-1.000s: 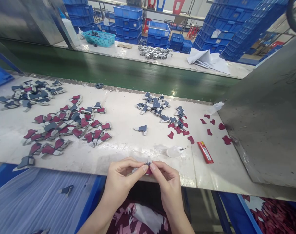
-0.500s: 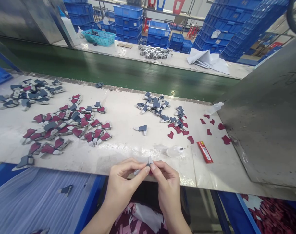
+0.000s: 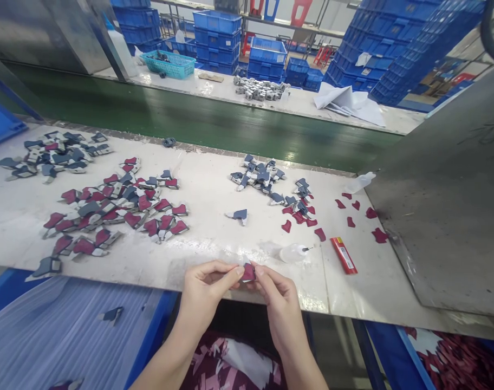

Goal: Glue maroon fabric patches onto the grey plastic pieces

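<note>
Between the fingertips of both hands is a small grey part with a dark red face [image 3: 248,272], held just above the table's front edge. My left hand [image 3: 209,284] pinches its left side, thumb on the red face. My right hand [image 3: 276,290] grips its right side, fingers closed. Beyond the hands lies a lone blue-grey part [image 3: 239,215]. A clear dropper bottle [image 3: 292,253] with a dark needle tip rests on its side just past my right hand. Loose dark red pieces [image 3: 299,218] lie beside a pile of blue-grey parts [image 3: 261,176].
Piles of red-faced parts [image 3: 109,206] and blue-grey parts [image 3: 56,154] cover the left side. A red packet [image 3: 343,255] lies at right near a metal panel [image 3: 446,216]. A green conveyor belt [image 3: 214,125] runs behind. Below are a lined blue bin [image 3: 76,336] and a red-piece bin [image 3: 462,357].
The held part has been turned so its red face now points up toward me. Both hands stay at about the same place, and the view has shifted slightly.
</note>
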The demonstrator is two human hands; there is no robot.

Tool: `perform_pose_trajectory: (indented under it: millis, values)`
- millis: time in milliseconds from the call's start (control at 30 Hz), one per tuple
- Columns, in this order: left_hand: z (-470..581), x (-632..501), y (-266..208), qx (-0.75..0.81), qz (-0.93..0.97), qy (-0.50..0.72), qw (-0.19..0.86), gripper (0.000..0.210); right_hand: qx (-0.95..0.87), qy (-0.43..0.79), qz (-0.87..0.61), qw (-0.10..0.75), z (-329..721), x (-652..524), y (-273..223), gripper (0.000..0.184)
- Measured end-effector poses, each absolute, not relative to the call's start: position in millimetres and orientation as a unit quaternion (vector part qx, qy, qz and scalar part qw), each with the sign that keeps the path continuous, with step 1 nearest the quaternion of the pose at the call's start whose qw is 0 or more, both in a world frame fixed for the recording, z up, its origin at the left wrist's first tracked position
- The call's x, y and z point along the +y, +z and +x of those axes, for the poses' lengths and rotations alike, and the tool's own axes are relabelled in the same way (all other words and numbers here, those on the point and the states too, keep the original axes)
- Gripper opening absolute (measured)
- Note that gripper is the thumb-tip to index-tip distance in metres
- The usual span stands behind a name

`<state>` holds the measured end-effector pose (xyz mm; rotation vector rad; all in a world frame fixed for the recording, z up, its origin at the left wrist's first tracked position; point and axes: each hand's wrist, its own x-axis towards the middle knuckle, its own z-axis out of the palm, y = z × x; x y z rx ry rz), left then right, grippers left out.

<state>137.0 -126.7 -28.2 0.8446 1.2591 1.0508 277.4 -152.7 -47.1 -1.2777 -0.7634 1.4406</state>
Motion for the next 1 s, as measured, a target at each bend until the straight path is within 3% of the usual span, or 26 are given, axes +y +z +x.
perform_pose_trajectory:
  millis: [267,633,1000]
  values:
    - [137.8,-123.4,-35.4,0.536,0.313,0.469,0.628,0.012,-0.297,0.589,-0.53,0.532,270.9,-152.5,-45.3,0.033]
    - [135.9,-121.8,-44.2,0.519,0.305,0.483,0.636,0.03,-0.309,0.591,-0.521,0.534,278.8,-141.5,-63.9,0.042]
    - [138.3,-122.6,-41.8,0.523,0.321,0.489,0.62,0.04,-0.347,0.517,-0.545,0.562,273.5,-139.0,-75.6,0.032]
